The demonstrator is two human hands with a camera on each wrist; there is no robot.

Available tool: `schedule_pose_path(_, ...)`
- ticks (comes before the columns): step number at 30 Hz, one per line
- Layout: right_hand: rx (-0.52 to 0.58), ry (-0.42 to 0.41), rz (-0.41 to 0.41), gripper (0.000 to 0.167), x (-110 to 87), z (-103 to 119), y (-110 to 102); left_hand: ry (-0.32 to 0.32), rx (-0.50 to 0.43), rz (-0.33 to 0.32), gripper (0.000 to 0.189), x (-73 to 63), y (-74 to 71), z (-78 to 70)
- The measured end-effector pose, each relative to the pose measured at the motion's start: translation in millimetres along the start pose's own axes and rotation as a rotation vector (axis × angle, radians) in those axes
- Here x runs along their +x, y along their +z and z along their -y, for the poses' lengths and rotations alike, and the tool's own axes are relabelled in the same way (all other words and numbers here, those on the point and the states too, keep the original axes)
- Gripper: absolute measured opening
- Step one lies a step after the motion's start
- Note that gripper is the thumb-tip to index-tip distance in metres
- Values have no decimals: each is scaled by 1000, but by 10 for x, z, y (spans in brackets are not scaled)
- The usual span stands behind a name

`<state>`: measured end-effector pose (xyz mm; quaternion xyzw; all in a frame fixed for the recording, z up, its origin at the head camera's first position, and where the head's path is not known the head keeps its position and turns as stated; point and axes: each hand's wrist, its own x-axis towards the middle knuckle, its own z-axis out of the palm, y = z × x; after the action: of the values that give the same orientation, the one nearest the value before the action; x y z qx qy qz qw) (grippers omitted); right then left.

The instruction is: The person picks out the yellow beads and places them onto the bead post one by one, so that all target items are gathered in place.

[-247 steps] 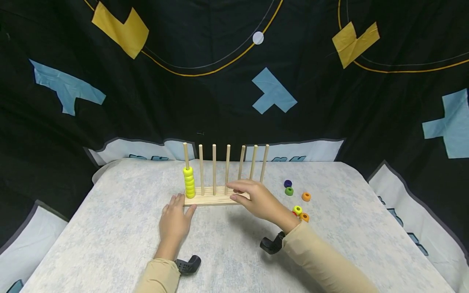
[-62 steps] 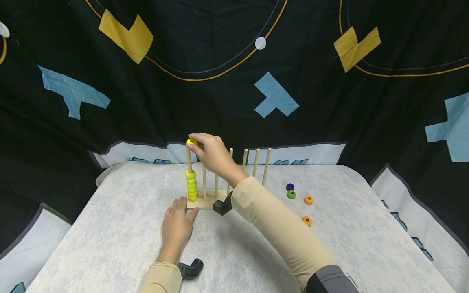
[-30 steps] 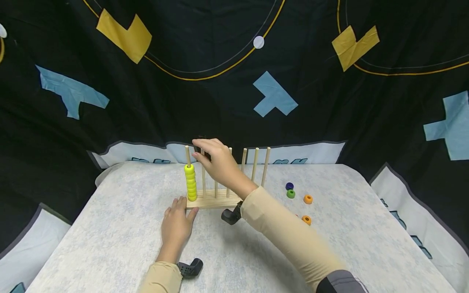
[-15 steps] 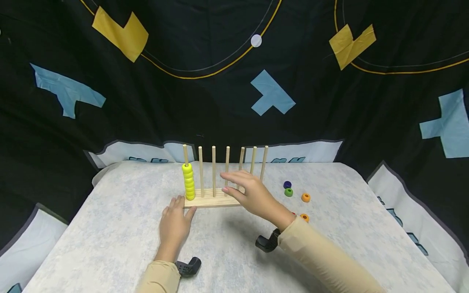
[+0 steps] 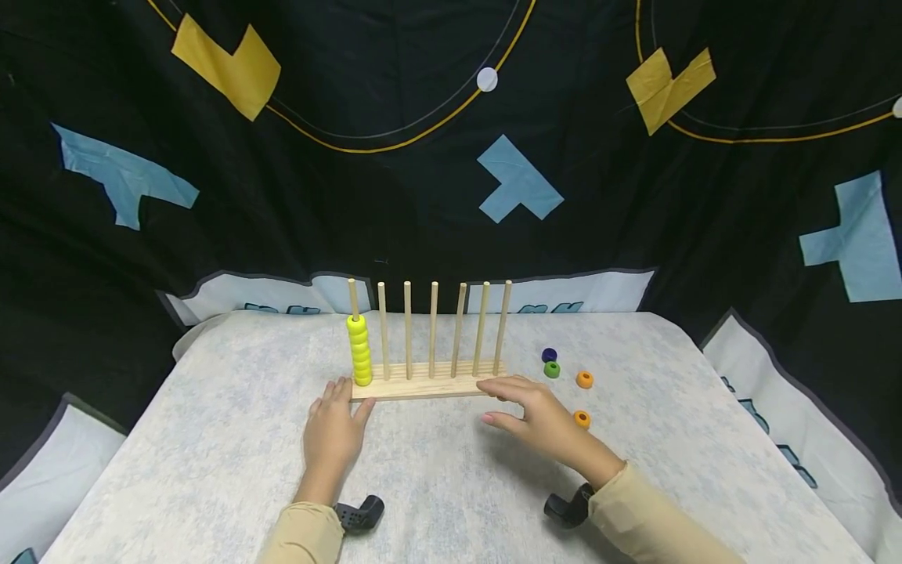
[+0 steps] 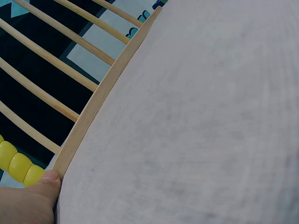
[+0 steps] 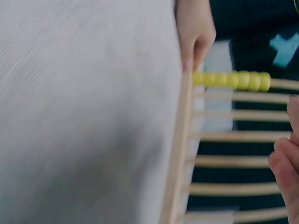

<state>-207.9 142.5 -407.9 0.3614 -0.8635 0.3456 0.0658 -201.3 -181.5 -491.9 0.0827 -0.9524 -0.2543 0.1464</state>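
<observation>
A wooden peg rack (image 5: 430, 384) stands on the table with several upright pegs. Yellow beads (image 5: 359, 351) are stacked on its leftmost peg, whose tip sticks out above them. My left hand (image 5: 333, 435) holds the rack's left end, thumb against the front edge; the left wrist view shows the thumb (image 6: 46, 186) on the wood beside the yellow beads. My right hand (image 5: 539, 419) hovers in front of the rack's right end, fingers extended, thumb apart, nothing between them. In the right wrist view its fingers (image 7: 287, 163) show at the right edge.
Right of the rack lie loose beads: a dark blue bead (image 5: 550, 355), a green bead (image 5: 552, 369), an orange bead (image 5: 584, 379) and another orange bead (image 5: 582, 419) close behind my right hand. A black curtain (image 5: 395, 211) hangs behind the table.
My right hand carried a yellow bead to the leftmost peg and let it go; the bead now tops that stack. The hand has since moved right and down. My left hand stays put.
</observation>
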Motion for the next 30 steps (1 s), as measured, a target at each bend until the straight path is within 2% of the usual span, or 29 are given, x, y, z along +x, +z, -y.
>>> schedule_pose_path(12,-80,281,52,57,-267,-652,-181,-14,-1,25,68,-10,-15,-4)
schedule_pose_path(16,-131,267,77,57,-310,-779,-188,-13,0,24,68,-6,-15,-4)
schedule_pose_path(21,-148,244,99,56,-327,-809,-194,-11,1,17,68,1,-5,1)
schedule_pose_path(27,-151,311,132,56,-320,-776,-184,-5,-13,6,68,3,10,12)
schedule_pose_path(30,-154,303,135,55,-315,-767,-168,-4,-18,3,68,3,11,12)
